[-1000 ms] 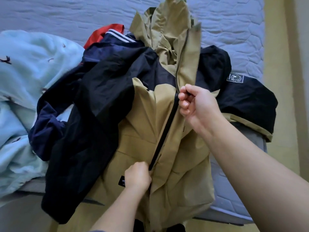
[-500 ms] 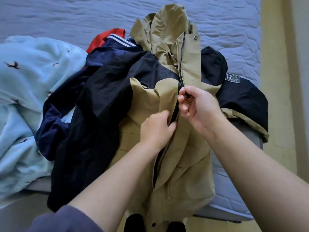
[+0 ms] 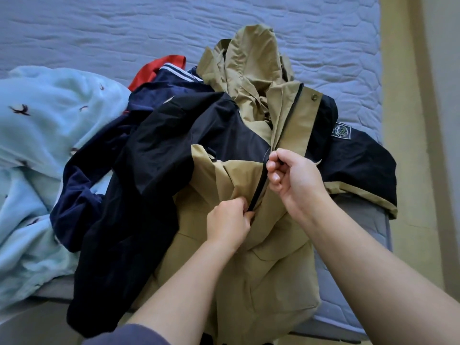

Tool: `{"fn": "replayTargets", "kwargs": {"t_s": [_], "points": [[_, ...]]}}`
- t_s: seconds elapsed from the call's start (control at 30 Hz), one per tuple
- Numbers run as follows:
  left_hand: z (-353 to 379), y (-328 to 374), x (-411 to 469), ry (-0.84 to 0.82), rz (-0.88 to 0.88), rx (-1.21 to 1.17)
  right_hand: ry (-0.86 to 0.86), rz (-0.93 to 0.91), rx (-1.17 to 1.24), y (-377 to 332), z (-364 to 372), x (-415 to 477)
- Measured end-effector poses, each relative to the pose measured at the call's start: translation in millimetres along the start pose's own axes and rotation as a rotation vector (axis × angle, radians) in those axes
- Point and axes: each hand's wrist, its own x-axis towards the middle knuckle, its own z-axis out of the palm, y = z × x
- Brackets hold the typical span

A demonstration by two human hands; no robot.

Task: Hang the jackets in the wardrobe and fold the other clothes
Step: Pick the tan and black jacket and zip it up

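So L hand [image 3: 227, 226], R hand [image 3: 293, 178] pinch jacket [image 3: 261, 270] front edges, prob. at zip [image 3: 258, 188].

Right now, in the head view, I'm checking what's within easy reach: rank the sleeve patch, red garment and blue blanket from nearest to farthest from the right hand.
From the right hand:
1. The sleeve patch, just up and right, on the dark sleeve.
2. The red garment, up-left, behind the pile.
3. The blue blanket, far left.
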Motion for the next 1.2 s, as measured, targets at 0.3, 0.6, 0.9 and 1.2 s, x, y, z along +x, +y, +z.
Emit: {"fn": "replayTargets", "kwargs": {"t_s": [0.3, 0.6, 0.9, 1.2], "points": [[-0.2, 2.7, -19.9, -0.116, 0.080, 0.047, 0.253, -0.046, -0.656, -10.1, -14.7, 28.5], [2.4, 10.7, -25.9, -0.087, 0.127, 0.133, 0.337, -0.005, -1.218, -14.5, 29.4, 78.1], [-74.1, 27.0, 2.2, 0.039, -0.192, -0.298, 0.317, 0.029, -0.223, -29.0, -31.1, 31.2], [-86.6, 106.6, 96.9, 0.030, 0.097, 0.341, 0.309, -0.043, -0.038, -5.7, -41.8, -25.6]]}}
